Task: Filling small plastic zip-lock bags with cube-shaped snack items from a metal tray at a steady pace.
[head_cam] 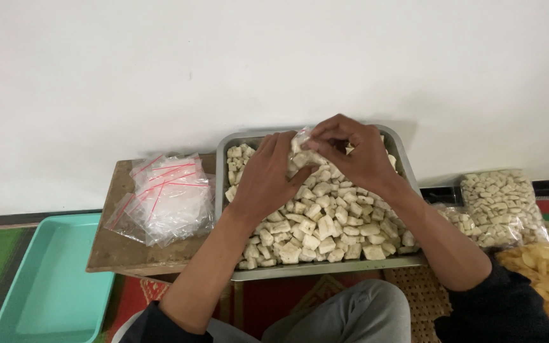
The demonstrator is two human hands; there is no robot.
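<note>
Hands meet over metal tray (401, 159) far edge, left hand (265, 181) & right hand (354, 152) pinching small clear bag (303, 145) above pale cubes (325, 222), w/ spare bags (169, 194) on wooden board's (112, 248) left side.

The scene is lit evenly and softly from above — no hard glare is seen. A faint shadow is cast on the white wall (274, 57) behind the metal tray (408, 166), and the area under the low table (115, 254) is dimmer. Focus is held sharply at the centre; slight softness and mild bending are noticed toward the edges.
</note>
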